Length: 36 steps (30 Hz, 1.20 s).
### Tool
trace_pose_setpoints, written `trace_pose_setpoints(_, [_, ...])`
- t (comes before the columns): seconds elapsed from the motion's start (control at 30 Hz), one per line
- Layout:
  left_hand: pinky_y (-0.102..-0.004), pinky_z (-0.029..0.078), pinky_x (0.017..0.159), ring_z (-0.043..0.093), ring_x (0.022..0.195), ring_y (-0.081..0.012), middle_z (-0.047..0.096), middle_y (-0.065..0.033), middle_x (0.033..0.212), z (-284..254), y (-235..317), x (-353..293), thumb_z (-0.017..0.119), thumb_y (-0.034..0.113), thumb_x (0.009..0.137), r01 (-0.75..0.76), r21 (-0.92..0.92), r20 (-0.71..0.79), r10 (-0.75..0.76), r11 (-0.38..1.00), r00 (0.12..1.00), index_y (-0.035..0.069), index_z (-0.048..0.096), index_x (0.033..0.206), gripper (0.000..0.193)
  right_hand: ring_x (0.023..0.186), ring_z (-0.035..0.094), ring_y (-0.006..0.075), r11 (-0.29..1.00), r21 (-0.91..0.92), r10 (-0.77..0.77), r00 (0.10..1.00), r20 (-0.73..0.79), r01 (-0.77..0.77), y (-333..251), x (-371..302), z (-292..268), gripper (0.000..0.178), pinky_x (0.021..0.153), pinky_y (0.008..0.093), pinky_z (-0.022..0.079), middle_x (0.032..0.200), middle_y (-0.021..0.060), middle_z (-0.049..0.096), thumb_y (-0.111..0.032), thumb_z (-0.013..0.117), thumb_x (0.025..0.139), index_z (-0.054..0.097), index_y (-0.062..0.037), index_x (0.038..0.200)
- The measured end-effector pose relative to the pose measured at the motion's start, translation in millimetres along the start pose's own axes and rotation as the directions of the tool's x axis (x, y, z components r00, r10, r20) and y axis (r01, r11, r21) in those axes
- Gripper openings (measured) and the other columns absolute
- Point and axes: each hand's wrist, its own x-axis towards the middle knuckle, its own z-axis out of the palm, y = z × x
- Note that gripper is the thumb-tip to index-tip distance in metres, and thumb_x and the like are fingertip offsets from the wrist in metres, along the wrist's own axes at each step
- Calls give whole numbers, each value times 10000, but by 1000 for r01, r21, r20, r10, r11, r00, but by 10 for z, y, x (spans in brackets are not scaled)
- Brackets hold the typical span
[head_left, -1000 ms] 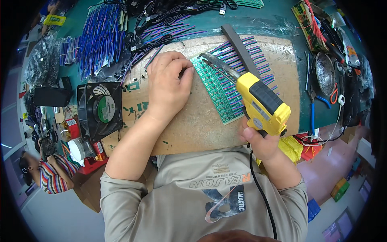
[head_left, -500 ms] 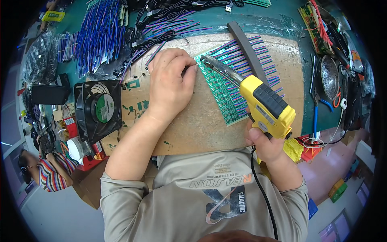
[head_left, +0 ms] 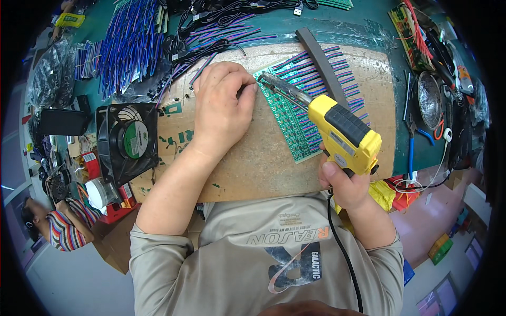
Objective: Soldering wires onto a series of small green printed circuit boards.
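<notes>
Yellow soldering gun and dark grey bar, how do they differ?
The soldering gun is yellow and black; the bar is plain dark grey. The soldering gun sits in the right hand; the bar lies across the wires. The soldering gun is pistol-shaped; the bar is straight.

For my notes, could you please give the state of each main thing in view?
Green rectangular circuit panel: lying flat.
Yellow-and-black pistol-shaped tool: in right grip, tip at panel.
Dark grey straight bar: lying across multicoloured wires.
Blue-handled metal pliers: handles spread.
Black square fan: spinning or not, unclear.
Left grip: fingers curled, contents hidden.
</notes>
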Motion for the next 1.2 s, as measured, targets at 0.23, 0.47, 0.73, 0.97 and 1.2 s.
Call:
trace_pose_setpoints(0.23, [-379,432,861,579,935,-275,630,-75,934,-2,3,3,678,63,770,3,-6,2,-3,1000,1000,51,659,820,54,498,504,120,1000,21,-10,1000,-10,10,-9,9,10,317,466,252,432,674,61,538,-117,597,865,478,37,1115])
trace_pose_setpoints(0.47, [-391,393,828,553,934,-274,610,-57,915,23,-18,-1,697,50,728,-1,-44,-20,0,999,1000,71,643,784,81,496,499,117,1000,9,8,1000,-26,-8,0,1,13,342,464,252,426,675,58,539,-132,607,870,484,44,1137])
trace_pose_setpoints(0.73, [-376,443,837,583,912,-275,629,-79,917,-7,5,13,681,59,764,13,-15,1,-13,1000,1000,41,657,803,50,488,477,117,996,80,47,998,-37,-44,60,-41,-26,492,460,245,399,668,58,525,-179,627,857,447,79,1236])
trace_pose_setpoints(0.97, [-376,439,848,581,924,-274,628,-77,926,-2,-4,5,683,64,766,12,-18,1,-12,1000,1000,48,659,812,55,487,477,119,998,61,21,999,-47,-18,39,-28,5,436,461,249,406,658,62,520,-169,624,853,462,64,1184])
trace_pose_setpoints(1.2, [-378,428,868,571,958,-271,623,-71,954,-7,1,2,690,72,766,23,-9,10,-23,1000,1000,56,664,822,64,476,477,120,998,61,32,999,-39,-30,19,-27,6,343,455,253,412,644,59,525,-132,609,856,483,47,1121])
